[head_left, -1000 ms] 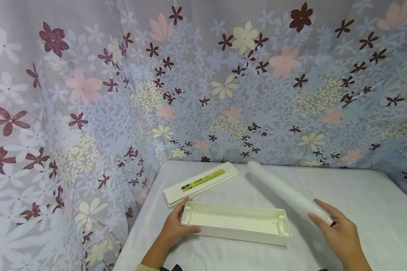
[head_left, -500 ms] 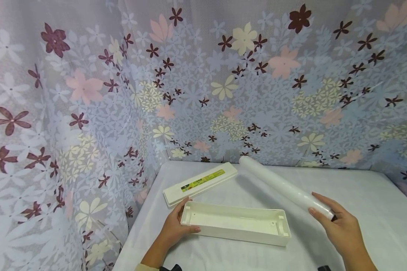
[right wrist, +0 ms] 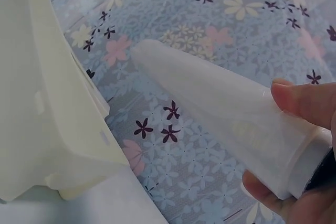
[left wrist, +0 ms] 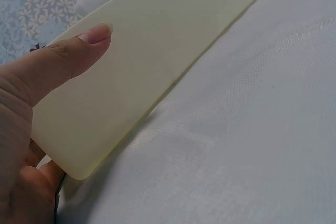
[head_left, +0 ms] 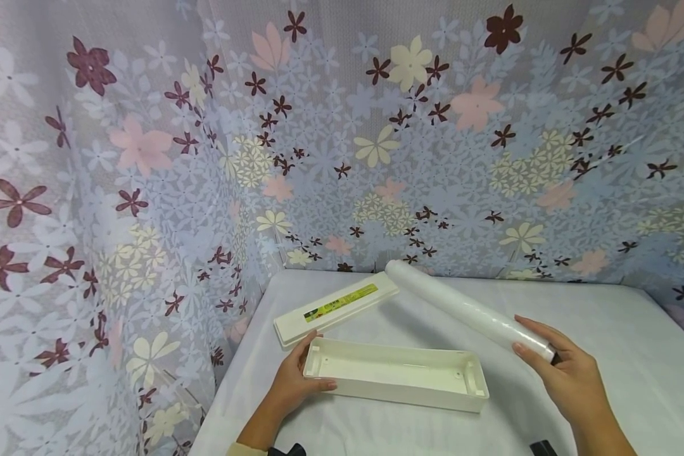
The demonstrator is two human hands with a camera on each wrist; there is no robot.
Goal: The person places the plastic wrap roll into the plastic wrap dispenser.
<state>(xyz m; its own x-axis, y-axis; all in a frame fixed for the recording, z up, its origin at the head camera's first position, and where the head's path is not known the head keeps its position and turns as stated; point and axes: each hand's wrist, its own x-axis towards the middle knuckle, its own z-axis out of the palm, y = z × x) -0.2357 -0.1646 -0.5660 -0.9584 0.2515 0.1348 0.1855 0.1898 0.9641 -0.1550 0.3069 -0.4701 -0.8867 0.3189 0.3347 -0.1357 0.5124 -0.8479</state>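
My left hand (head_left: 296,383) grips the left end of a long cream plastic box (head_left: 399,394), thumb along its front wall and fingers behind. The box lies without its lid on the table, with small fittings inside each end. In my right hand (head_left: 572,373) is a roll of plastic wrap (head_left: 462,305), pinched near its close end between thumb and fingers. The roll slants up and away to the left, raised over the table to the right of and behind the box. In the right wrist view, the dark core end of the roll (right wrist: 210,106) sits against the palm.
A matching cream lid (head_left: 370,303) with a yellow-green label lies slanted behind the box, near the table's back left corner. The white-covered table (head_left: 621,329) runs back to a flowered curtain (head_left: 319,158), which hangs along the back and left side.
My right hand has shifted slightly left and up with the roll, whose far end has swung left toward the lid's right end. The left hand and box have stayed put.
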